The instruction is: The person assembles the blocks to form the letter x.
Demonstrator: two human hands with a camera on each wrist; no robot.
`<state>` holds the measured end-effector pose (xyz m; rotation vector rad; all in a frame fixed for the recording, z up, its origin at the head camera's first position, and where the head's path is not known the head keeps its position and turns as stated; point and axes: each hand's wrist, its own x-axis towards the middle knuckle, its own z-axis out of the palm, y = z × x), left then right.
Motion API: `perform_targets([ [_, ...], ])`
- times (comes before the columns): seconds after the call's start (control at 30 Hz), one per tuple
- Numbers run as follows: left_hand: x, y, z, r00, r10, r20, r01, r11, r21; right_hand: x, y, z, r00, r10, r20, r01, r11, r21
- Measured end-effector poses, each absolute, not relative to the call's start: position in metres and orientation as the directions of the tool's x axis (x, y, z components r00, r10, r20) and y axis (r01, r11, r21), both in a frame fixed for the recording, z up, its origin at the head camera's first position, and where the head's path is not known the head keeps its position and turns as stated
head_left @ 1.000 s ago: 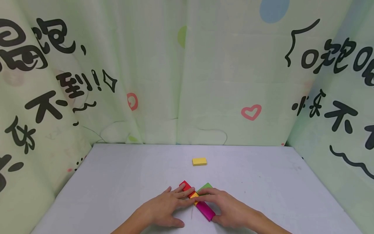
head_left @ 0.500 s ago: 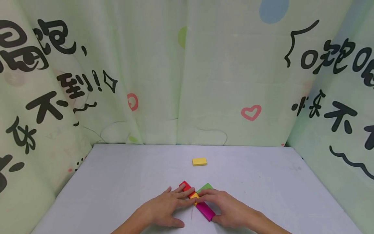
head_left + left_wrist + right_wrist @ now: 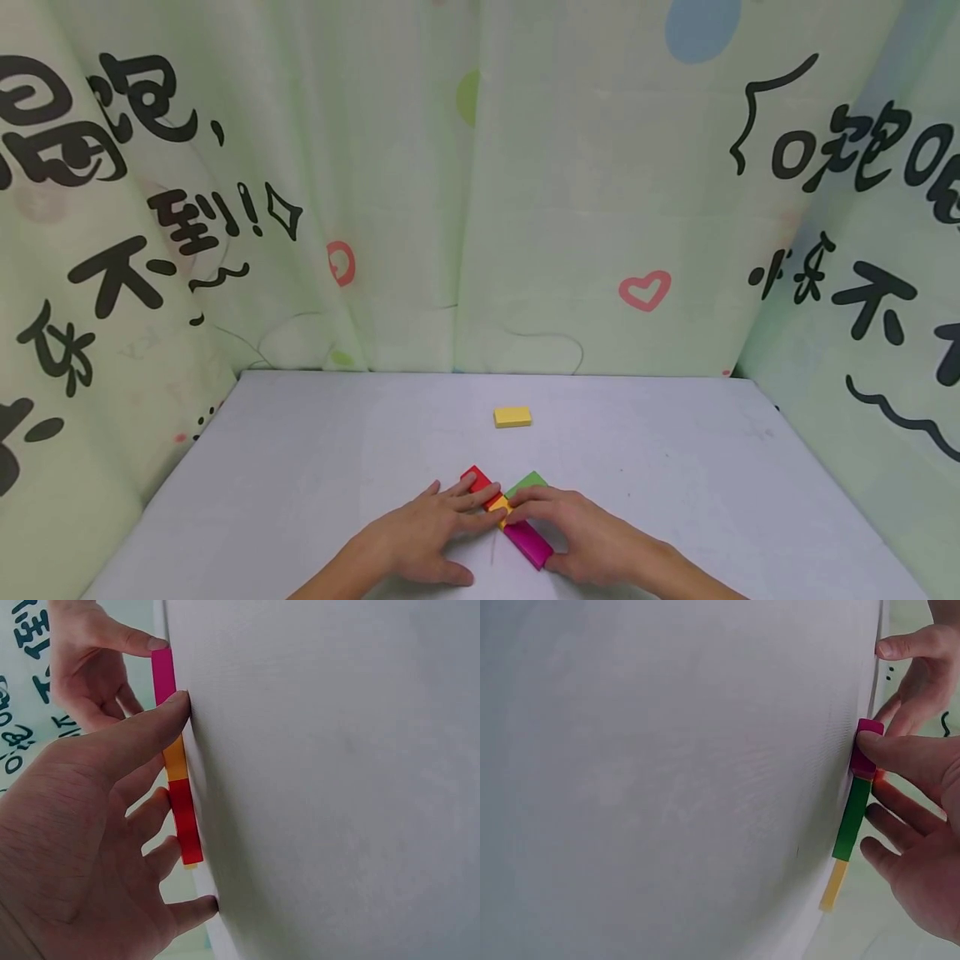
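A magenta block (image 3: 528,546), an orange block (image 3: 499,505) and a red block (image 3: 478,482) form a slanting row in the head view. A green block (image 3: 529,481) angles off to the right beside the orange one, partly behind fingers. My left hand (image 3: 431,533) lies with spread, fairly straight fingers touching the red and orange blocks. My right hand (image 3: 588,533) holds the magenta block, its thumb against the near end and curled fingers around the orange and green side. In the right wrist view, that thumb presses the magenta block (image 3: 864,761).
A yellow block (image 3: 512,417) lies farther back on the white table (image 3: 337,450). Light green curtain (image 3: 555,208) with black lettering encloses the back and both sides.
The right fingertips shift very slightly by the orange block. Otherwise both hands and the blocks stay in place; the head view tilts a little.
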<state>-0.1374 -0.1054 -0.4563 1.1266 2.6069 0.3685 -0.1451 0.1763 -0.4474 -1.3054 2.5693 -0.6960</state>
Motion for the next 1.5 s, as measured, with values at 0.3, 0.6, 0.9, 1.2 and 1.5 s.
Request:
perform_targets([
  [0.3, -0.1371, -0.1039, -0.4566, -0.663, 0.729, -0.169, 0.655, 0.674, 0.342, -0.1440, 0.1761, -0.4454, -0.680, -0.730, -0.063, -0.605, 0.607, -0.515],
  [0.6, -0.1350, -0.1050, -0.4556, -0.657, 0.742, -0.134, 0.681, 0.661, 0.316, -0.1464, 0.1785, -0.4464, -0.656, -0.754, -0.010, -0.645, 0.568, -0.512],
  [0.9, -0.1353, -0.1052, -0.4553, -0.653, 0.746, -0.133, 0.686, 0.657, 0.313, -0.1492, 0.1805, -0.4446, -0.640, -0.768, 0.001, -0.654, 0.545, -0.525],
  [1.2, -0.1354, -0.1053, -0.4545, -0.654, 0.745, -0.129, 0.693, 0.659, 0.293, -0.1495, 0.1810, -0.4441, -0.643, -0.765, -0.023, -0.650, 0.561, -0.513],
  [1.5, -0.1349, -0.1053, -0.4556, -0.656, 0.743, -0.129, 0.698, 0.663, 0.271, -0.1510, 0.1819, -0.4463, -0.648, -0.758, -0.070, -0.628, 0.585, -0.513],
])
